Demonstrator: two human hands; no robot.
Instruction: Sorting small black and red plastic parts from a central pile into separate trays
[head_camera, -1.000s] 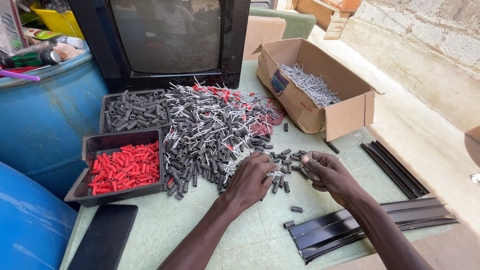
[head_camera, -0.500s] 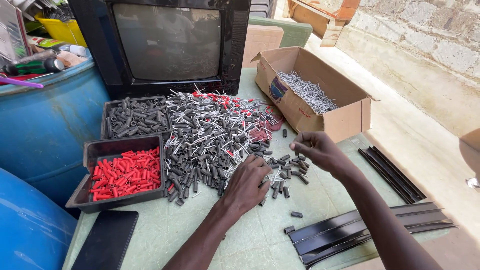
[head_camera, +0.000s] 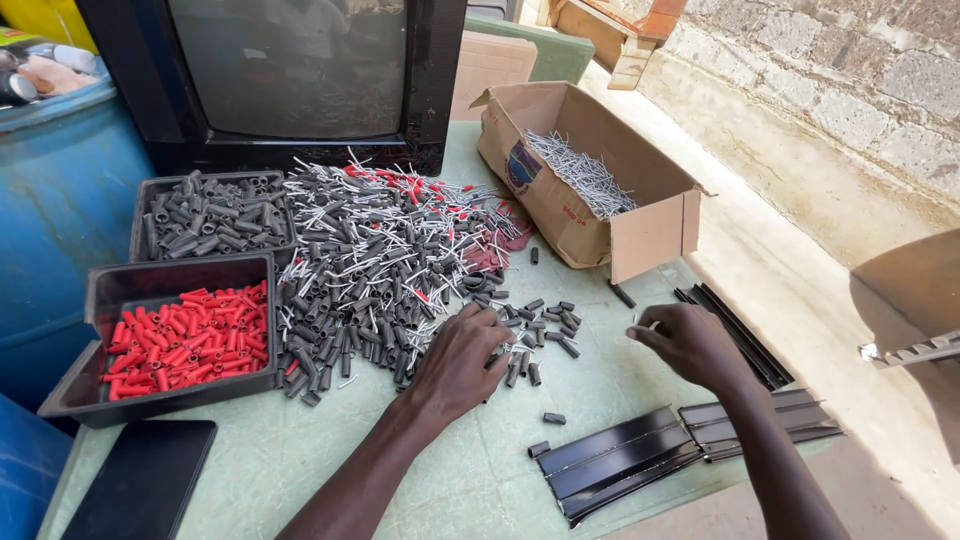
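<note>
A pale green bench (head_camera: 300, 470) carries everything. At its far edge stands a black tube television (head_camera: 290, 75). By the far right corner lies an open cardboard box (head_camera: 600, 215) holding thin grey metal pins (head_camera: 580, 175). In front of the television, across the middle of the bench, spreads a large heap of small grey sleeves (head_camera: 370, 270), many with pins through them, and a few red ones mixed in at the back. Along the left edge sit two black trays: the farther tray (head_camera: 210, 215) holds grey sleeves, the nearer tray (head_camera: 170, 340) holds red sleeves (head_camera: 190, 335). Black flat strips (head_camera: 650, 450) lie at the near right corner. A dark flat slab (head_camera: 140, 480) lies at the near left corner. The left hand (head_camera: 460, 360) rests palm down, fingers spread, on the near edge of the heap, touching loose sleeves. The right hand (head_camera: 690, 345) hovers just right of the heap, fingertips pinched on something small and pale; what it is cannot be told.
</note>
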